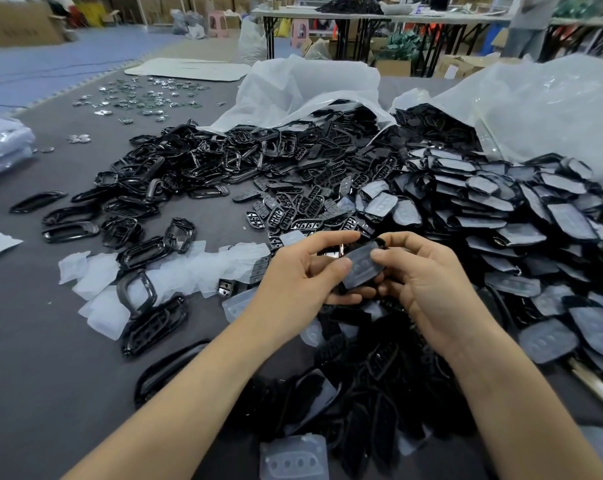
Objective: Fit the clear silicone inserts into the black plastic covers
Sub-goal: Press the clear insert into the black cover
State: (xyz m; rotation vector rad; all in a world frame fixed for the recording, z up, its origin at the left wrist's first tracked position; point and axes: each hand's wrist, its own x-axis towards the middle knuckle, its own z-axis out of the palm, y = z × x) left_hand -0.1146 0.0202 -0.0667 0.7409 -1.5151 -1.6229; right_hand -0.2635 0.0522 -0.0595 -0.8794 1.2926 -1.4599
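together both hands, left hand (pixel 303 275) and right hand (pixel 421 278), pinch the clear insert (pixel 360 265) between them.

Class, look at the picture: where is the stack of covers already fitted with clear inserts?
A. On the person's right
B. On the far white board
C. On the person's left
A: the finished covers, each topped by a clear insert, lie heaped beside the right hand.

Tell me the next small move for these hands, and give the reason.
Probably press the clear insert down along its edges with both thumbs. Both hands, left and right, hold the black cover with the insert lying on it, thumbs already on top; whether it is fully seated cannot be told.
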